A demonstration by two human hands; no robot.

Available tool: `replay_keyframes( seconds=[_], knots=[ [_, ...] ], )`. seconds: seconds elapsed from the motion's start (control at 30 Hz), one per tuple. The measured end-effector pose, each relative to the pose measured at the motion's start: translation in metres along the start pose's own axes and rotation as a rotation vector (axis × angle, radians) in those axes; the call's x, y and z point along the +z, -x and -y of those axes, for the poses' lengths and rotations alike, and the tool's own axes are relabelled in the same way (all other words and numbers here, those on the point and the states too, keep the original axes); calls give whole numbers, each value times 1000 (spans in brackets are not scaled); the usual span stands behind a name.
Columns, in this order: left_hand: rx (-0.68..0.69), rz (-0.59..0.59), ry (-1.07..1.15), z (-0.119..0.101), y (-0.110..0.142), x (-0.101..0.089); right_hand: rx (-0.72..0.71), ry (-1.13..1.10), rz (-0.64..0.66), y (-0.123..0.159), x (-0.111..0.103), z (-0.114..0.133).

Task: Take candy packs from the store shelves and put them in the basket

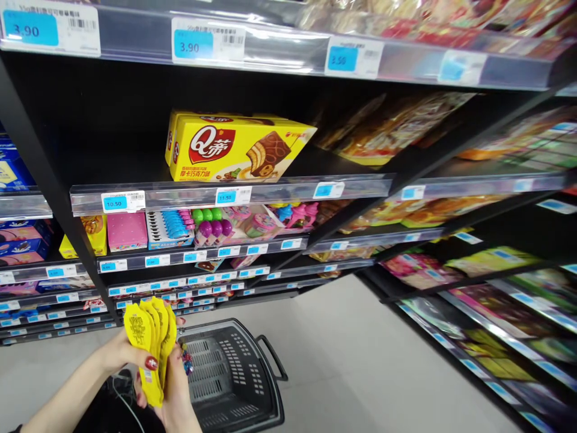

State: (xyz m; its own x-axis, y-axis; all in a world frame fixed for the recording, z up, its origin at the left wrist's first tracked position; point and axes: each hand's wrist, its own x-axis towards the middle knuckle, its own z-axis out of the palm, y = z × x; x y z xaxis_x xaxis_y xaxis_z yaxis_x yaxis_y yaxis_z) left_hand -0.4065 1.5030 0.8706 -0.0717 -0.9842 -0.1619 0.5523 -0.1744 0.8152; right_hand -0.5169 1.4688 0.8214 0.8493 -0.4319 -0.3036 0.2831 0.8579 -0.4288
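Observation:
Several flat yellow paddle-shaped packets (155, 337) with dark print are fanned upright between my hands. My left hand (128, 353) is closed on their left side, its thumb pressed across the front. My right hand (178, 391) cups the same packets from the right and below, with most of its fingers hidden behind them. Small shiny coloured beads (186, 359) show just beside my right hand; I cannot tell what they belong to. Below and to the right of the hands is a black shopping basket (280, 400) with slotted walls and a handle.
Ahead stands a store shelf (270, 195) with price tags. A yellow cake box (243, 150) sits on it, with colourful toy-like sweets (211, 225) one level lower. Bagged goods (406, 129) fill shelves at the right. Grey floor (342, 355) runs between the shelves.

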Motion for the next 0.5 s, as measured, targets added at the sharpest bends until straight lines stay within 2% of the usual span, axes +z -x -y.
replay_keyframes(
  seconds=[0.1,0.23,0.37,0.5],
  knots=[
    [38,-5,-6,0,-1,0,-17,5,-14,1,0,1],
    [-12,41,15,3,0,-6,33,-49,15,-3,-4,3],
    [-72,67,46,11,2,-15,122,6,40,-7,-13,5],
    [-146,28,33,15,2,-16,179,-22,122,-9,-21,4]
  ],
)
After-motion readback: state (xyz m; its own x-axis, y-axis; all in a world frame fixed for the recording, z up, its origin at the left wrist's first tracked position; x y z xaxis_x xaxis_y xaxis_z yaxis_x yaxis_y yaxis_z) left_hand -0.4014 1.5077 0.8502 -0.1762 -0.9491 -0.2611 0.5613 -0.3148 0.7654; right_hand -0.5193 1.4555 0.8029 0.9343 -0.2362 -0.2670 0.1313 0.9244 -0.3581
